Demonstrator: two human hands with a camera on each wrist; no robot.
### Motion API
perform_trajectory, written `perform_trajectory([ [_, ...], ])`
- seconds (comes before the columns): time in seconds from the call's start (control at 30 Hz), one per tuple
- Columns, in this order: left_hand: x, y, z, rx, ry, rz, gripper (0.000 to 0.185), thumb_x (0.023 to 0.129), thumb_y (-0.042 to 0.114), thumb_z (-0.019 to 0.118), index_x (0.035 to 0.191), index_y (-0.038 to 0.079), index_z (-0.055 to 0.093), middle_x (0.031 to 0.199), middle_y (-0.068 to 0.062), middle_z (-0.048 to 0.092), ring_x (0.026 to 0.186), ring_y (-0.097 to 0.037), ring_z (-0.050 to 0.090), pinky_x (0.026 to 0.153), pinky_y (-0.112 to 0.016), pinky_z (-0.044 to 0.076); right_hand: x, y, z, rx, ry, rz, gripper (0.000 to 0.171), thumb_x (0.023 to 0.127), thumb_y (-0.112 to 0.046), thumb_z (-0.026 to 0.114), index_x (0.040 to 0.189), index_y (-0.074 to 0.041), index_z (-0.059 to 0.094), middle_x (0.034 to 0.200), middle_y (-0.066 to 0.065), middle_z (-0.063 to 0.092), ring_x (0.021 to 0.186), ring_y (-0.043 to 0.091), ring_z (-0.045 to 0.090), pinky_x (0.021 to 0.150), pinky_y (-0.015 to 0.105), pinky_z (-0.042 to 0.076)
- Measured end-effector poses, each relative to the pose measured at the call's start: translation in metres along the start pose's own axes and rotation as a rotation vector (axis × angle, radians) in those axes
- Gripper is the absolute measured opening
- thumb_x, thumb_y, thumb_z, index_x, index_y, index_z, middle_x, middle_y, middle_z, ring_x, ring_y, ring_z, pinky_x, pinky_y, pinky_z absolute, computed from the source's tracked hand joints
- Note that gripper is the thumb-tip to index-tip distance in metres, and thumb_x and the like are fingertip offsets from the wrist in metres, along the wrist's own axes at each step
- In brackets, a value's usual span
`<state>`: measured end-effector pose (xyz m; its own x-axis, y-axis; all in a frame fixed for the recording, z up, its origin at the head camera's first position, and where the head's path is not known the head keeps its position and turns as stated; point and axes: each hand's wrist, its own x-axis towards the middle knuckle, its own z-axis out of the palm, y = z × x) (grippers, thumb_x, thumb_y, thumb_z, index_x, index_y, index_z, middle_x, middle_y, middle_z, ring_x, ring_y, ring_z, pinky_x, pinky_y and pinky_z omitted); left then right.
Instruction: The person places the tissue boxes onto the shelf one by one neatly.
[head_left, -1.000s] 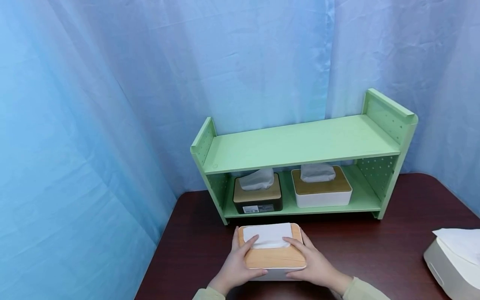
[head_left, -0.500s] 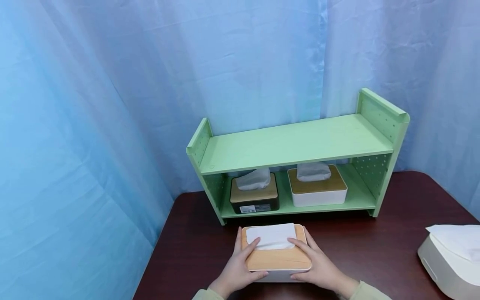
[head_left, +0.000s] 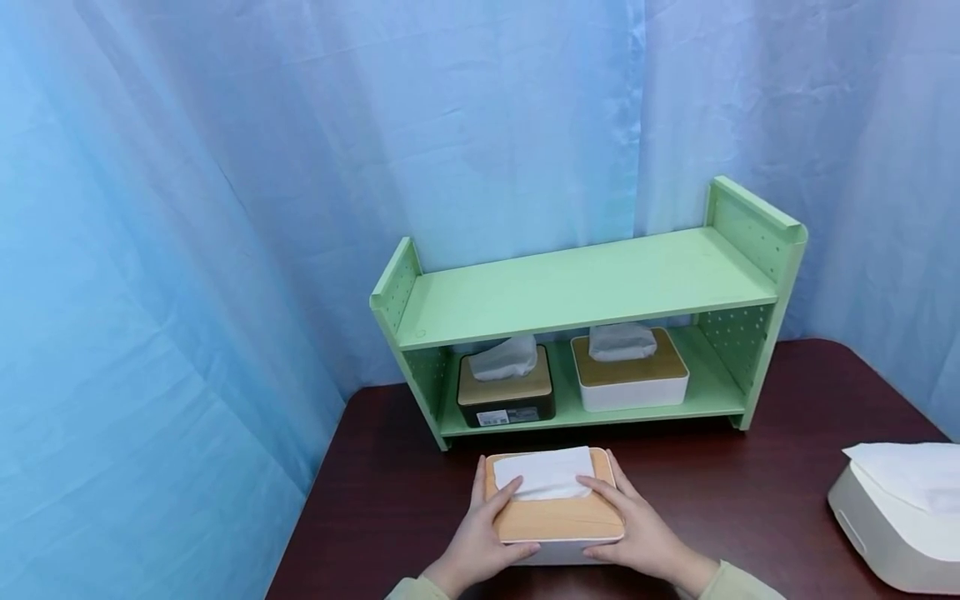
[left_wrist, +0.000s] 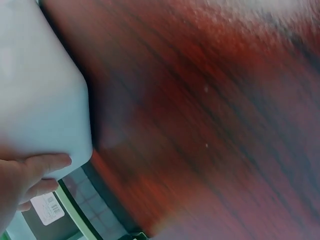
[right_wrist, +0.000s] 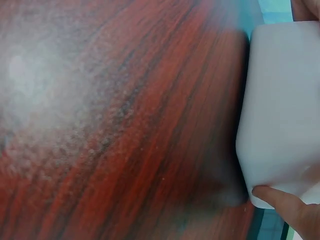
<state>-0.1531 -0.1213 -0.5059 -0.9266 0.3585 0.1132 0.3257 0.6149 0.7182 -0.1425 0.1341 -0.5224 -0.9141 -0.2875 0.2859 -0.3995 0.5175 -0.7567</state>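
Note:
At the near middle of the table, a tissue box (head_left: 555, 521) with a light wooden lid and white body sits between both hands in the head view. A folded white tissue (head_left: 544, 473) lies over its top. The left hand (head_left: 482, 537) grips the left side, thumb on the front wall and forefinger on the lid by the tissue. Mirroring it, the right hand (head_left: 641, 537) holds the right side. The left wrist view shows the white box wall (left_wrist: 45, 105) with fingers (left_wrist: 42, 165) against it. A fingertip (right_wrist: 267, 194) presses the wall in the right wrist view.
Behind the box stands a green shelf (head_left: 585, 287). Its lower level holds a dark tissue box (head_left: 506, 398) with a wooden lid and a white one (head_left: 633, 383) to its right. A white tissue box (head_left: 892, 533) stands at the table's right edge. Blue curtains (head_left: 487, 125) hang behind.
Both hands and the held tissue box have shifted slightly right relative to the shelf. The head view has turned a little to the right. The grip stays the same.

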Motion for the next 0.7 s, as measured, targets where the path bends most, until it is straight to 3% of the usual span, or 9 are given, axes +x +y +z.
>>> perform_trajectory([
  [0.17, -0.002, 0.004, 0.002, -0.024, 0.021, 0.006, 0.081, 0.069, 0.038, 0.084, 0.139, 0.012, 0.05, 0.154, -0.029, -0.006, 0.138, -0.05, 0.016, 0.101, -0.053, 0.037, -0.002, -0.003, -0.005, 0.0, 0.037, -0.043, 0.083, 0.054, -0.022, 0.092, 0.129, -0.017, 0.057, 0.149, 0.037, 0.015, 0.126, 0.052, 0.034, 0.078, 0.024, 0.049],
  [0.33, -0.001, 0.013, -0.008, 0.012, 0.076, 0.08, 0.081, 0.069, 0.037, 0.084, 0.138, 0.013, 0.05, 0.155, -0.027, -0.005, 0.139, -0.048, 0.018, 0.101, -0.047, 0.041, 0.003, -0.011, -0.012, -0.037, 0.106, -0.11, 0.086, 0.052, -0.02, 0.092, 0.13, -0.022, 0.057, 0.152, 0.031, 0.016, 0.137, 0.023, 0.027, 0.083, 0.024, 0.047],
  [0.4, 0.0, 0.02, -0.016, 0.035, 0.099, 0.127, 0.082, 0.069, 0.037, 0.084, 0.139, 0.014, 0.05, 0.156, -0.025, -0.006, 0.139, -0.047, 0.018, 0.1, -0.043, 0.043, 0.007, -0.017, -0.017, -0.05, 0.13, -0.144, 0.086, 0.052, -0.02, 0.092, 0.13, -0.022, 0.056, 0.152, 0.031, 0.016, 0.137, 0.018, 0.026, 0.084, 0.023, 0.047],
  [0.57, 0.01, 0.043, -0.047, 0.103, 0.207, 0.327, 0.086, 0.063, 0.03, 0.089, 0.139, 0.015, 0.05, 0.155, -0.027, -0.004, 0.138, -0.047, 0.021, 0.097, -0.04, 0.046, 0.026, -0.043, -0.039, -0.076, 0.193, -0.279, 0.088, 0.053, -0.015, 0.092, 0.132, -0.017, 0.055, 0.152, 0.032, 0.013, 0.127, 0.043, 0.037, 0.081, 0.018, 0.047],
  [0.7, 0.021, 0.064, -0.077, 0.161, 0.295, 0.494, 0.092, 0.059, 0.027, 0.091, 0.14, 0.016, 0.049, 0.155, -0.027, -0.006, 0.138, -0.046, 0.021, 0.096, -0.042, 0.046, 0.044, -0.07, -0.061, -0.076, 0.24, -0.389, 0.089, 0.053, -0.009, 0.091, 0.133, -0.015, 0.053, 0.155, 0.027, 0.008, 0.125, 0.049, 0.037, 0.083, 0.009, 0.042],
])
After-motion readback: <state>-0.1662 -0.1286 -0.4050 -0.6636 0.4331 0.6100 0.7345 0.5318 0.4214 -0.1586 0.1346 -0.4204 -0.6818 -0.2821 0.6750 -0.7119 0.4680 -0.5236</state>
